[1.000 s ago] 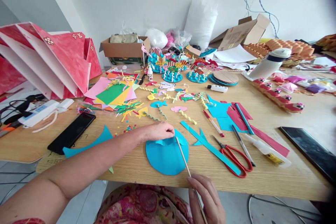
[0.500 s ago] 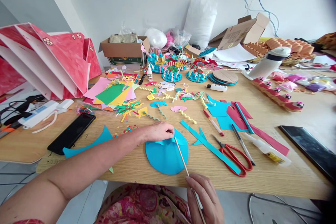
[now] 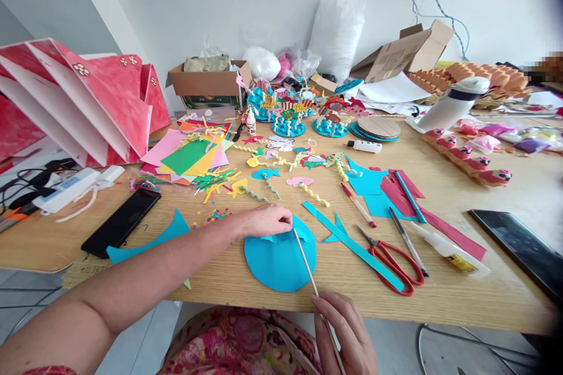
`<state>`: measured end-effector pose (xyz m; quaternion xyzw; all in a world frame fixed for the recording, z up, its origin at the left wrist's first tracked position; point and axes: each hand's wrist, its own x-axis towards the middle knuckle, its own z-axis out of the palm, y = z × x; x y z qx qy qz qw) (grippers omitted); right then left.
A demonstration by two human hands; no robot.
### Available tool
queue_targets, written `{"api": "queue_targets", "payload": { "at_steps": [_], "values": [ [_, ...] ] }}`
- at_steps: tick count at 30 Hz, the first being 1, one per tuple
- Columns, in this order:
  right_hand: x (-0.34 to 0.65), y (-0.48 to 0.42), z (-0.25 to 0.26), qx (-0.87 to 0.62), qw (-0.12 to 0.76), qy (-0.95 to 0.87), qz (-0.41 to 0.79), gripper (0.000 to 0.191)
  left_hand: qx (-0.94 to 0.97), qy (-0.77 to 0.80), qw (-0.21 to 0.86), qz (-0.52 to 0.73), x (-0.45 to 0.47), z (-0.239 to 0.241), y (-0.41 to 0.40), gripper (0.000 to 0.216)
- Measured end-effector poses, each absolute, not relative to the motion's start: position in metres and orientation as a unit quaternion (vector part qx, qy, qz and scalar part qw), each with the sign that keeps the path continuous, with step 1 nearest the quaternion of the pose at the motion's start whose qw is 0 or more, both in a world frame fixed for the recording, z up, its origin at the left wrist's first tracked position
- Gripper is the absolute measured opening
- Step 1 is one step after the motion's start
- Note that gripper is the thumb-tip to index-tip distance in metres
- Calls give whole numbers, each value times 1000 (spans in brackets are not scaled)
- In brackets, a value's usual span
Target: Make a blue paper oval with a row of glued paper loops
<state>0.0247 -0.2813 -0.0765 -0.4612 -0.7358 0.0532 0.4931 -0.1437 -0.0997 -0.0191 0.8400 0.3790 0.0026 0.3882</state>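
A round blue disc (image 3: 277,272) lies flat near the table's front edge. Across its upper part is a blue paper piece (image 3: 303,233) with a wavy lower edge. My left hand (image 3: 271,221) rests over that piece, fingers curled in and closed; what is between the fingertips is hidden. From below, my right hand (image 3: 345,331) grips a thin wooden stick (image 3: 308,265) like a pen. The stick slants up to the left, its tip at the wavy paper, close beside my left fingers. I cannot tell whether the tip touches the paper.
Red-handled scissors (image 3: 391,266), a blue paper strip (image 3: 352,246), pens and a glue bottle (image 3: 455,255) lie to the right. Paper fish and curly stems spread behind the disc. A black phone (image 3: 123,220) and a blue offcut (image 3: 158,240) are left; a dark tablet (image 3: 514,249) is far right.
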Motion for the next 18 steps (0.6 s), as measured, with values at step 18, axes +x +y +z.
{"api": "queue_targets", "payload": {
  "at_steps": [18],
  "values": [
    [25, -281, -78, -456, 476, -750, 56, 25, 843, 389, 371, -5, -142, -21, -100, 11]
  ]
}}
